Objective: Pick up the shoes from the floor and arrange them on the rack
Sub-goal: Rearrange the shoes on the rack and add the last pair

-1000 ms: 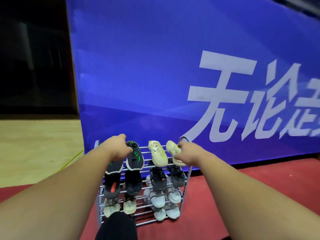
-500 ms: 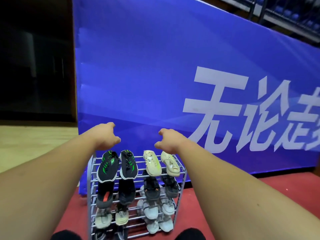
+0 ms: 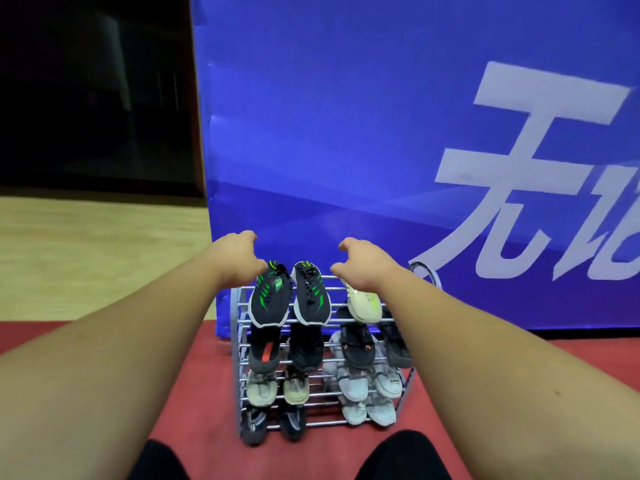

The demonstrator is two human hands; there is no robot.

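Note:
A grey metal shoe rack (image 3: 237, 341) stands on the red floor, full of shoes on several tiers. On its top tier lie a black pair with green stripes (image 3: 289, 299) and a cream shoe (image 3: 363, 304), partly hidden by my right wrist. My left hand (image 3: 237, 259) hovers above the rack's left top corner, fingers loosely curled, holding nothing. My right hand (image 3: 360, 263) hovers over the cream shoes, fingers loosely curled and empty. Lower tiers hold dark shoes (image 3: 356, 348), pale grey pairs (image 3: 353, 386) and beige ones (image 3: 261, 389).
A tall blue banner (image 3: 346, 133) with white characters stands right behind the rack. Red carpet (image 3: 201, 393) covers the floor around it; a wooden floor (image 3: 86, 254) lies to the left. My dark-clad knees (image 3: 405, 455) show at the bottom edge.
Both hands have let go of the top-tier shoes and lifted off them. The view has shifted, so the rack now sits lower and nearer the centre.

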